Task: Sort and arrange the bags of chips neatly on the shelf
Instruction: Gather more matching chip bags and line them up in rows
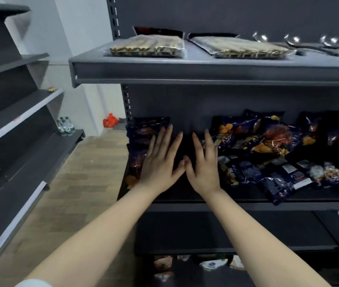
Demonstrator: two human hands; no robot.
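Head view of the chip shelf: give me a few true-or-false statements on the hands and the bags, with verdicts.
1. The left hand and the right hand both have straight, spread fingers. True.
2. The right hand grips a chip bag. False: it holds nothing.
3. The chip bags on the right stand in a neat upright row. False: they lie in a jumbled pile.
4. The left hand's fingers overlap the stacked chip bags at the left end of the middle shelf. True.
5. The upper shelf holds water bottles. False: it holds flat clear packs; the water bottles sit on a low shelf at left.
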